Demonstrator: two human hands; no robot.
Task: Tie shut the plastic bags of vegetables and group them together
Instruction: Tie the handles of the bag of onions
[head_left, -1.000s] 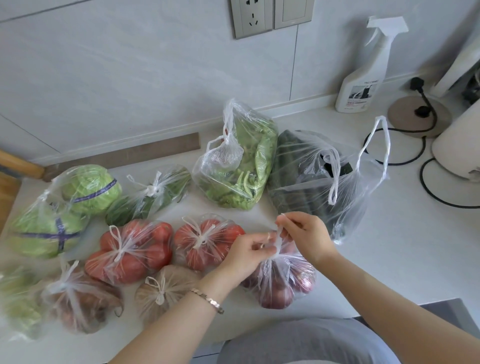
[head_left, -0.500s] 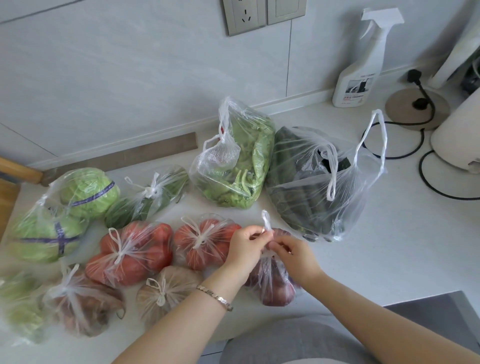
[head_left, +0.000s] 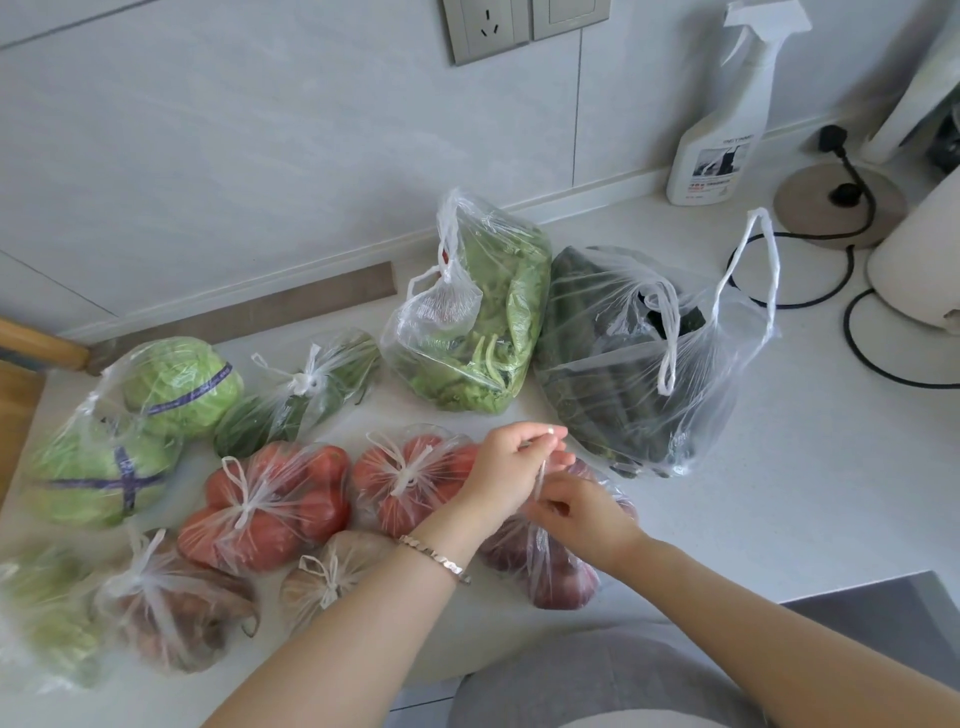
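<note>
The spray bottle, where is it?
The white spray bottle stands at the far right of the head view, upright against the wall, behind the open bag of dark greens and left of the round base with the black cord.

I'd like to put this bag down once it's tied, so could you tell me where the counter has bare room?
Bare counter lies right of the dark greens bag, below the black cords. The left side is crowded: cabbage bag, tomato bags and brown bags lie packed together.
</note>
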